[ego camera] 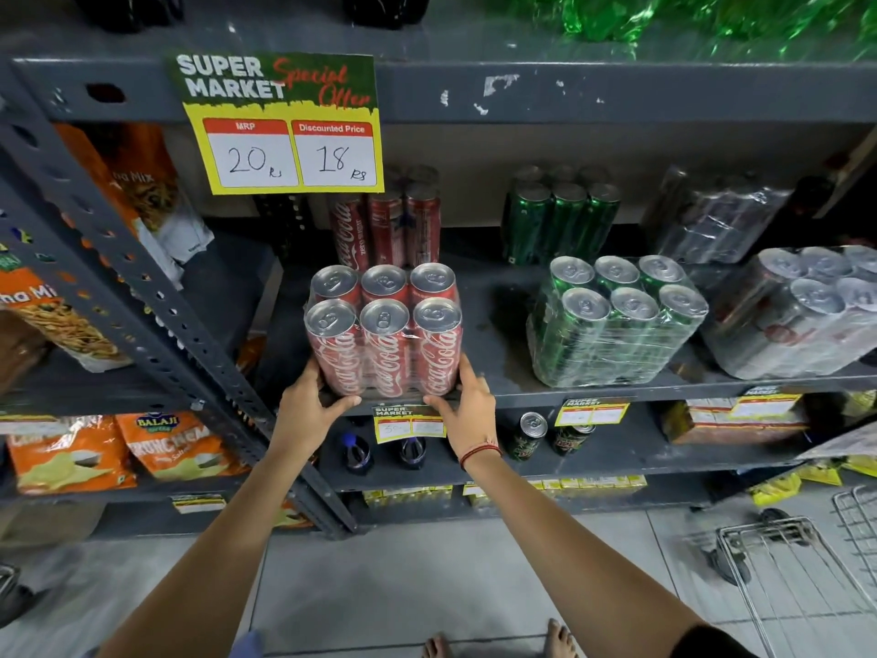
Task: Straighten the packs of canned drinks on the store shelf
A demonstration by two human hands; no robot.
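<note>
A shrink-wrapped pack of red cola cans (384, 332) stands upright at the front edge of the dark shelf (498, 334). My left hand (311, 403) grips its lower left corner and my right hand (467, 403) grips its lower right corner. Another red pack (389, 227) stands behind it. To the right a green can pack (617, 320) sits turned at an angle near the front edge, with a second green pack (560, 220) behind. A silver can pack (802, 311) lies skewed at the far right, and a dark wrapped pack (712, 220) leans behind it.
A slanted metal upright (142, 301) runs left of the red pack, with snack bags (142, 182) beyond it. A yellow price sign (284, 125) hangs from the shelf above. Loose cans and bottles (531, 434) stand on the shelf below. A wire trolley (783, 562) stands on the floor at right.
</note>
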